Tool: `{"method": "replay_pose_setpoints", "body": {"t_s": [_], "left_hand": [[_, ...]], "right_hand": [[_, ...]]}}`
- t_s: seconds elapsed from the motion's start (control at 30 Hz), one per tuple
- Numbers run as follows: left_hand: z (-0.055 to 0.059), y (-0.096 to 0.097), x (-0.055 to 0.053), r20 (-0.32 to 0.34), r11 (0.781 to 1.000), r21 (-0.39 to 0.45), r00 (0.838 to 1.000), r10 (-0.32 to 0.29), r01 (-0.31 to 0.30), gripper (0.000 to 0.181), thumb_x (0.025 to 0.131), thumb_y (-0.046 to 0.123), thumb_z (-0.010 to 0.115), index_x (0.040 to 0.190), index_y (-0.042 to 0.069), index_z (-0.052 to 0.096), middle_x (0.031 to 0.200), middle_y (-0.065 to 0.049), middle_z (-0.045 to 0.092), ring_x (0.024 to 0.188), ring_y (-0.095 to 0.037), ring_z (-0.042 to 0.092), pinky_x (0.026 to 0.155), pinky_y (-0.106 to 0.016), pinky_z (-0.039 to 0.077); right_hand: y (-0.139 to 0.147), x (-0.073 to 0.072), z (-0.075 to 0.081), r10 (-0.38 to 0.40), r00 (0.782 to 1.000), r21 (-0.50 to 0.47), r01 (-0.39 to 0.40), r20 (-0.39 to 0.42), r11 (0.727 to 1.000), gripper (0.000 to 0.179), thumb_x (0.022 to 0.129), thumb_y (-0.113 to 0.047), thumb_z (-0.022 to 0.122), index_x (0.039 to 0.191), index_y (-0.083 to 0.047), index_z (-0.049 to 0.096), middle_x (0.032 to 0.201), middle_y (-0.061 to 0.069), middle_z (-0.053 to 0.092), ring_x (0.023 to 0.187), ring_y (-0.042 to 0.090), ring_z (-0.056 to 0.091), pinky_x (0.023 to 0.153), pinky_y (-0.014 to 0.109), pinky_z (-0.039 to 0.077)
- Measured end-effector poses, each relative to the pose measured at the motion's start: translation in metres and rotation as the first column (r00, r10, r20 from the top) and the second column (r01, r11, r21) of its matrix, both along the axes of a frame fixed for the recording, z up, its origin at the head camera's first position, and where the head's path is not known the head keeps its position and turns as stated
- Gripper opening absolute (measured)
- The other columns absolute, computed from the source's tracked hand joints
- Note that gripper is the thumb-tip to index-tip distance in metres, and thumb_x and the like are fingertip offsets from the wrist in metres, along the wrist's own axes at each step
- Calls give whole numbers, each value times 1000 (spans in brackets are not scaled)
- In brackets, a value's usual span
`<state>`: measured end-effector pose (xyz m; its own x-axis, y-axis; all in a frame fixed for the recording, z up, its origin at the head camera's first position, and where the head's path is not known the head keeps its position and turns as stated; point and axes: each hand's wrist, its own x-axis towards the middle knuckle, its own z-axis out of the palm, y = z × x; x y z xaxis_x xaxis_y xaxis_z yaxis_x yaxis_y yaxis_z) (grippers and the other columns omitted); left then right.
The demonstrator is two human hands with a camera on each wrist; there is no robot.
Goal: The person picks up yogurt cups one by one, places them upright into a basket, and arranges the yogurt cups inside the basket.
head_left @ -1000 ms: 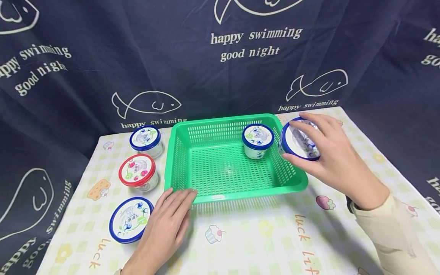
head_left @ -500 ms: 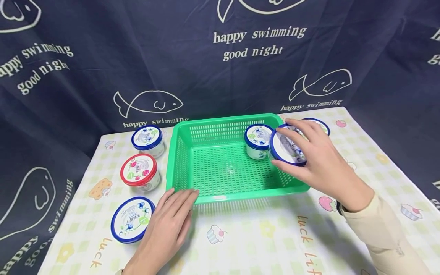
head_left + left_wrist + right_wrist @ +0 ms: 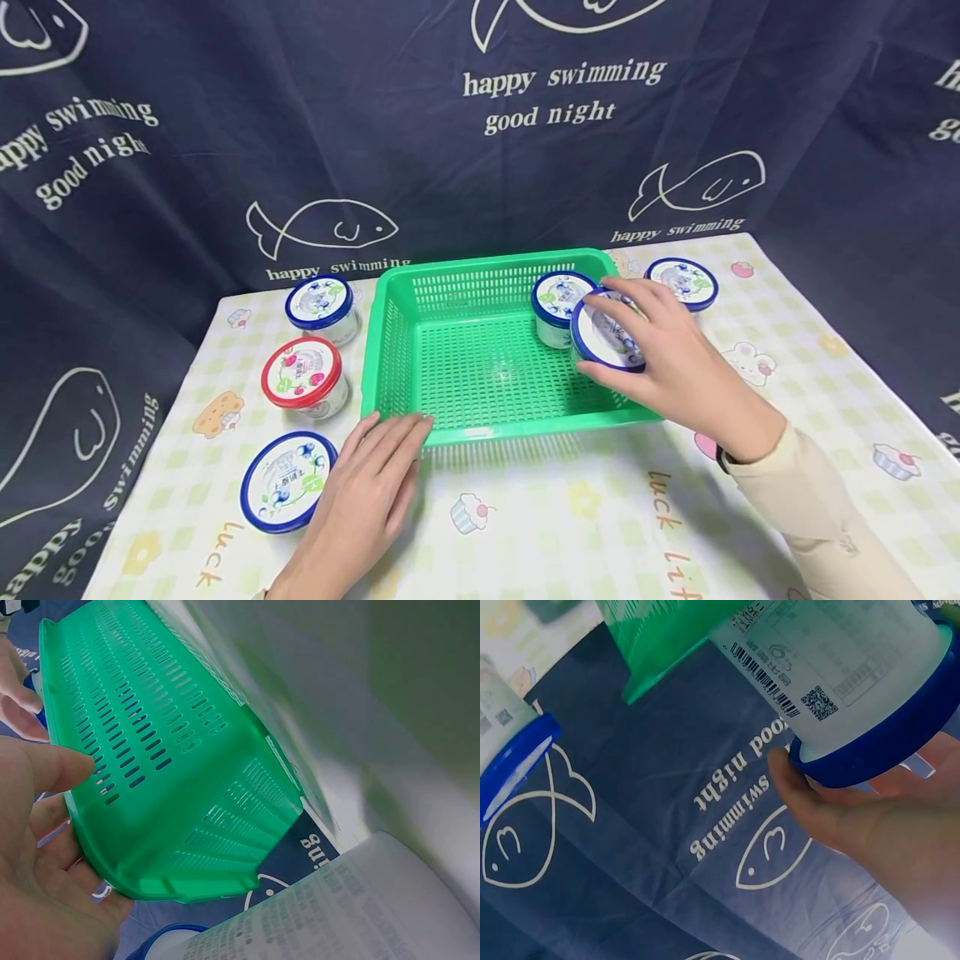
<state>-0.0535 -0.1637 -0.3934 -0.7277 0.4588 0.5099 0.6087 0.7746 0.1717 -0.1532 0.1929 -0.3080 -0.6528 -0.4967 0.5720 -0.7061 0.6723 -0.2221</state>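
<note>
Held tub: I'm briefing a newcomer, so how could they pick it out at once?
Find the green basket. Toward its right end, a blue-lidded tub stands inside. The held tub, also blue-lidded, is nearer the viewer, the only one the right hand grips.

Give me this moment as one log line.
right hand: holds round blue-lidded plastic tub, in or above green rectangular plastic basket | left hand: grips basket's near rim

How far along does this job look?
Apparently done: one blue-lidded tub stands in the green basket. In hand: the right grip holds a second tub at its right end; the left grip holds the basket. Seemingly remaining: a red-lidded tub and two blue ones left of it, a lone tub right.
</note>
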Motion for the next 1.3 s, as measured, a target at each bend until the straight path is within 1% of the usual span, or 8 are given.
{"method": "replay_pose_setpoints", "body": {"t_s": [0.13,0.37,0.47,0.6,0.73,1.03,1.3], "left_hand": [[0,-1,0,9,1000,-1,1000,1,-1,47,106,26,30,140,8,56,138,-7,59,130,-26,52,119,-46,24],[0,0,0,-7,1000,12,1000,-10,10,46,105,24,31,140,8,56,137,-7,60,129,-26,52,118,-48,26],[0,0,-1,-9,1000,15,1000,-11,11,46,105,24,31,141,9,56,137,-7,60,129,-26,53,117,-48,27],[0,0,0,-3,1000,8,1000,-7,7,46,105,24,31,141,9,55,137,-7,60,129,-26,52,118,-48,26],[0,0,0,11,1000,-4,1000,2,-2,46,105,25,31,141,9,55,138,-7,59,130,-26,52,119,-47,25],[-1,0,1,17,1000,-5,1000,4,-4,46,104,24,33,142,9,54,138,-8,59,130,-26,52,119,-46,24],[-1,0,0,1,1000,2,1000,-3,3,46,105,24,32,140,8,56,137,-7,60,129,-26,52,118,-48,26]], "right_hand": [[-3,-1,-6,6,999,25,-6,34,1000,67,75,-39,84,131,-9,62,138,16,54,126,37,46,103,60,37],[-7,-3,-13,2,997,80,-9,83,997,67,77,-42,82,132,-10,61,138,15,53,128,35,46,108,60,34],[-7,-3,-16,-4,996,102,-6,94,995,67,78,-43,82,132,-9,61,136,16,54,127,36,46,108,61,34],[-7,-5,-21,-7,995,124,-6,101,992,67,78,-44,83,131,-8,62,135,18,55,126,37,47,104,59,39],[-6,-7,-25,-13,994,140,-2,111,990,68,77,-45,82,130,-8,62,134,20,55,125,38,48,102,59,41],[-7,-8,-31,-28,987,176,-1,157,984,68,78,-45,82,131,-7,61,135,21,54,127,42,46,106,62,36],[-6,-10,-35,-26,984,177,-6,178,984,70,77,-46,83,131,-7,61,135,21,54,126,41,47,105,59,39]]}}
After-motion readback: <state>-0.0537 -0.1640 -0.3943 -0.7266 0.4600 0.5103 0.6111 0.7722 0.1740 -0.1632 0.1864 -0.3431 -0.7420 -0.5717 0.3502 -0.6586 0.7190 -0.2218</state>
